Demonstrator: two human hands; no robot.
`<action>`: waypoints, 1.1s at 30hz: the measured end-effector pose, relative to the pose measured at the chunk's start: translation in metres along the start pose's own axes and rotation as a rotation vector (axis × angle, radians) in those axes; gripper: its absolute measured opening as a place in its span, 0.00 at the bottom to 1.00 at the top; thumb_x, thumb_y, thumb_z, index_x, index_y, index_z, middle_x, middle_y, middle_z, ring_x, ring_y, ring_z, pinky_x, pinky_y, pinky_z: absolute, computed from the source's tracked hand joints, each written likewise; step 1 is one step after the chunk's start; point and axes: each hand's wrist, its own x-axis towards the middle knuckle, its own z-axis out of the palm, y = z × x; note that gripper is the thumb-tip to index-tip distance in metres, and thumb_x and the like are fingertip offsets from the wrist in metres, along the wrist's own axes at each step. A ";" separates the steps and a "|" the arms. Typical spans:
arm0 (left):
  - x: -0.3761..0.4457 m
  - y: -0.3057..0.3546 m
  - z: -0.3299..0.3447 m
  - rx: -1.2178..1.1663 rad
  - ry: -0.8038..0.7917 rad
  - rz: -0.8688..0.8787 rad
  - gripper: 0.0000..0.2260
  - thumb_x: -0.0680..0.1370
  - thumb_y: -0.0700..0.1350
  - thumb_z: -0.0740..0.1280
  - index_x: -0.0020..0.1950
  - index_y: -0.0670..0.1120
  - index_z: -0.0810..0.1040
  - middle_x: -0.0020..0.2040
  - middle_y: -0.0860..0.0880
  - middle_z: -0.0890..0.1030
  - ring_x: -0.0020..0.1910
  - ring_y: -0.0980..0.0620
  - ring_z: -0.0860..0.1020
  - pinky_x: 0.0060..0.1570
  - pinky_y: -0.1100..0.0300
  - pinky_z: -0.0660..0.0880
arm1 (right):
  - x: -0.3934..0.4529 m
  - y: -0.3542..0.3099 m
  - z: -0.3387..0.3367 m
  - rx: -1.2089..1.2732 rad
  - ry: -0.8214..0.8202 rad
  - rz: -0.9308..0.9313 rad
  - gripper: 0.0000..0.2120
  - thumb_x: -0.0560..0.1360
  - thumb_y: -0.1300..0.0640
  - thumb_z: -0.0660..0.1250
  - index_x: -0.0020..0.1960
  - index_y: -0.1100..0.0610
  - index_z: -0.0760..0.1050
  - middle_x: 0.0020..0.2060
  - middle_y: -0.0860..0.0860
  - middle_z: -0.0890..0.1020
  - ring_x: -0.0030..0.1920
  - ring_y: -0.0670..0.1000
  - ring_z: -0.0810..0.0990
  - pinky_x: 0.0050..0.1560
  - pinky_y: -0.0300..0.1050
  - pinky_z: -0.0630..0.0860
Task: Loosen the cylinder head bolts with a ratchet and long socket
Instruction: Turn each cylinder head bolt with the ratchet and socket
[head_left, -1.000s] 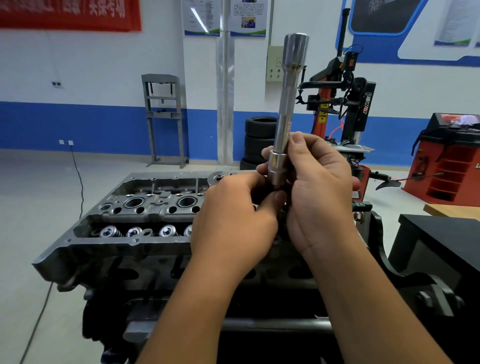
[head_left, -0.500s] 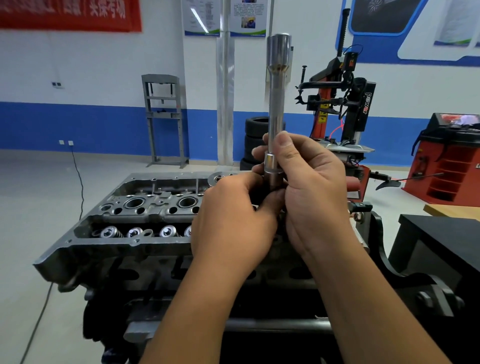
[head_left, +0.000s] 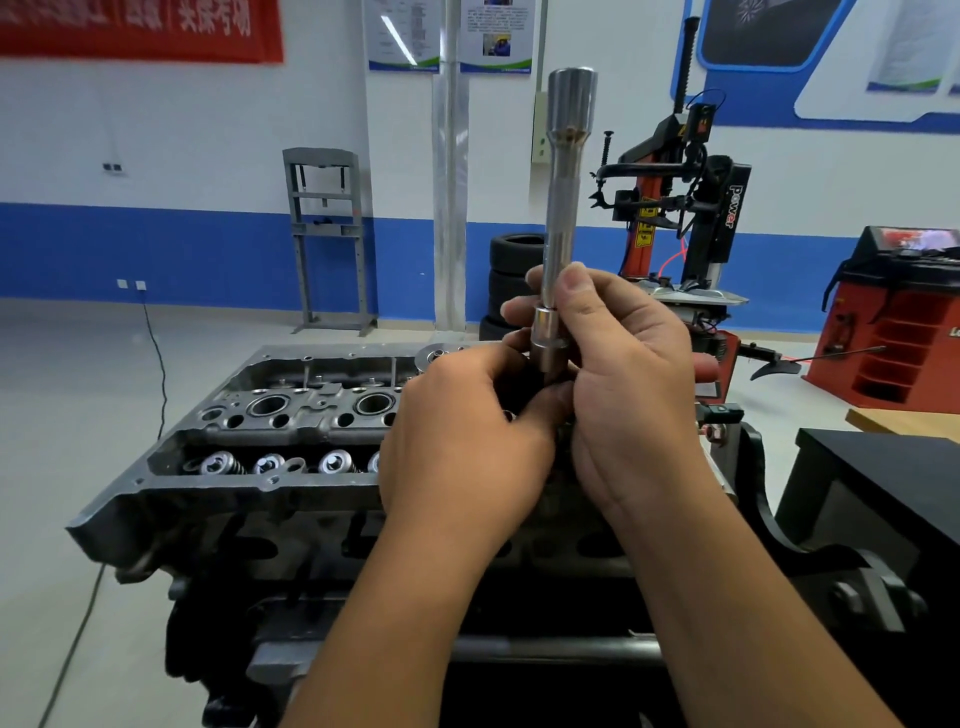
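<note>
Step in hand: fitting the long socket (head_left: 566, 208) onto the ratchet, by the look of it; no bolt touched yet.
Progress: early, judging by the tool held in the air and not on the cylinder head (head_left: 291, 415).
Long socket: upright, wide end at the top, stepped lower end down between both hands, above and in front of the right part of the cylinder head.
Ratchet: hidden behind the hands; head and handle not visible, so seating of the drive cannot be told.
Left hand (head_left: 462, 441): curled, fingertips closed round something dark just under the socket's lower collar, thumb tip pressed in toward the joint; probably the ratchet head, though not plain.
Right hand (head_left: 628, 389): wrapped round the lower shaft, thumb laid up along it, fingers curled behind; firm grasp.
Cylinder head: on the engine stand (head_left: 810, 545), valve springs (head_left: 270, 462) and two round bores (head_left: 322, 405) exposed on the left; right portion covered by the hands.
Head bolts: not made out from this view.
Next move calls for: pressing the socket fully home on the drive, turning the tool end-down, then lowering it straight onto a bolt.
Risk: a half-seated socket could drop off when inverted.
Background: stacked tyres (head_left: 514, 275), tyre changer (head_left: 685, 208), grey press frame (head_left: 324, 234), dark bench (head_left: 883, 467) at right.
</note>
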 end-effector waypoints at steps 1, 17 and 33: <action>0.000 0.000 0.000 0.010 0.013 0.000 0.13 0.71 0.65 0.71 0.53 0.65 0.81 0.44 0.62 0.86 0.48 0.56 0.84 0.48 0.48 0.82 | 0.000 -0.001 0.000 0.000 0.007 -0.007 0.05 0.76 0.50 0.73 0.45 0.51 0.84 0.40 0.55 0.86 0.38 0.53 0.83 0.42 0.49 0.82; 0.001 -0.002 0.001 0.049 -0.024 0.027 0.13 0.73 0.65 0.69 0.54 0.62 0.84 0.45 0.62 0.86 0.48 0.57 0.84 0.47 0.49 0.82 | 0.000 0.002 -0.001 -0.027 0.087 -0.052 0.06 0.73 0.52 0.77 0.45 0.53 0.81 0.38 0.51 0.84 0.38 0.53 0.82 0.43 0.51 0.82; 0.004 -0.002 -0.001 -0.075 -0.091 0.023 0.16 0.71 0.64 0.67 0.54 0.60 0.85 0.44 0.62 0.86 0.47 0.56 0.85 0.49 0.47 0.83 | 0.001 0.000 -0.003 0.021 0.045 -0.022 0.09 0.73 0.54 0.76 0.49 0.57 0.81 0.38 0.53 0.85 0.38 0.51 0.83 0.45 0.49 0.82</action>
